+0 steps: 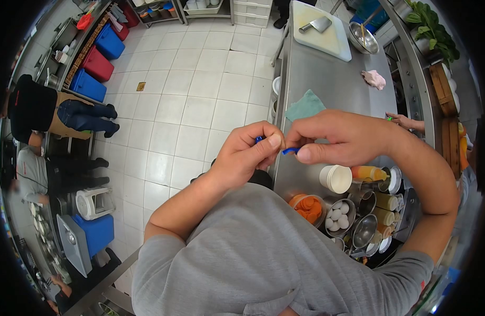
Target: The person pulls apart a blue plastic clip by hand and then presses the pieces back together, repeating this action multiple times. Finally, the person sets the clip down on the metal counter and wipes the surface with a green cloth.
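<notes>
My left hand (248, 151) and my right hand (340, 138) meet in front of my chest, over the edge of a steel counter (326, 79). Both pinch a small blue thing (291, 151) between thumb and fingers; only its blue ends show, one by the left fingers and one under the right thumb. What it is cannot be told. My grey shirt fills the lower view.
On the counter lie a teal cloth (305, 105), a pink rag (374, 79), a cutting board with a cleaver (319, 25) and a steel bowl (362, 38). Near me stand paper cups (337, 178), sauce bottles, a bowl of eggs (337, 215). Two people work at the left.
</notes>
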Available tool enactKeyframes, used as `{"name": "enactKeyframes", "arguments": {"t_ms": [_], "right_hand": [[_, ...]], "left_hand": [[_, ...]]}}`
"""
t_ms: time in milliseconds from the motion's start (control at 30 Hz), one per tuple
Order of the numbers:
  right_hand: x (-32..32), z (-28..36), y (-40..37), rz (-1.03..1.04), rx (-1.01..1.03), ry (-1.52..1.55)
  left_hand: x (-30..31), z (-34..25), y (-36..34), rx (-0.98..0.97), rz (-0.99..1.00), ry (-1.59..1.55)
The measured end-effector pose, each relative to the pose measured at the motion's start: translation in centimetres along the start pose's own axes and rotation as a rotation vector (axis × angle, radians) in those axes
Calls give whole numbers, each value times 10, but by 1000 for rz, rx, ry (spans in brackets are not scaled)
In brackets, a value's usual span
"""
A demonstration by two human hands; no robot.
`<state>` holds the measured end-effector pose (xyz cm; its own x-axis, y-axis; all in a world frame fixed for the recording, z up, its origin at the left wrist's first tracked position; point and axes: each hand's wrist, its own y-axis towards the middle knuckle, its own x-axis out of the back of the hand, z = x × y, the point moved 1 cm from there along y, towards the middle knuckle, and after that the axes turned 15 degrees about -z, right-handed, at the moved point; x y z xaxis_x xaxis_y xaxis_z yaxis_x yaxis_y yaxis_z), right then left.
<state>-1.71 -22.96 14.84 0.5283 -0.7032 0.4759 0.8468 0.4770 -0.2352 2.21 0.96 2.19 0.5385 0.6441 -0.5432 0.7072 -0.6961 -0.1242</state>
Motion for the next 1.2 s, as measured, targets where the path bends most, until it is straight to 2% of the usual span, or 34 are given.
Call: {"name": "enactKeyframes", "arguments": {"t_ms": [167,267,367,467,667,767,900,1100,1167,1200], "right_hand": [[0,2,0,-64,-184,119],[0,7,1,-103,-245,167],[0,7,2,-129,-276,178],[-2,3,1,-129,-282,176],[-4,7,1,-151,-314,205],[-3,9,2,-169,-328,187],[-2,5,3,-170,-303,183],[-3,3,1,-229,-139,-26],[-5,0,1,-259,-88,-1],[-5,-1,1,-274,-62,11]], "left_hand": [[-1,-2,2,-118,-43,110],[-5,-3,1,-312,-87,242],[-7,-14,0,-612,-90,540],[-11,-14,0,-721,-151,657],[-12,-11,4,-860,-277,702],[-6,-7,5,-821,-334,656],[-2,-7,7,-776,-313,632],[-2,-4,5,-583,-238,446],[-2,-5,4,-501,-236,372],[-2,-5,5,-529,-232,384]]}}
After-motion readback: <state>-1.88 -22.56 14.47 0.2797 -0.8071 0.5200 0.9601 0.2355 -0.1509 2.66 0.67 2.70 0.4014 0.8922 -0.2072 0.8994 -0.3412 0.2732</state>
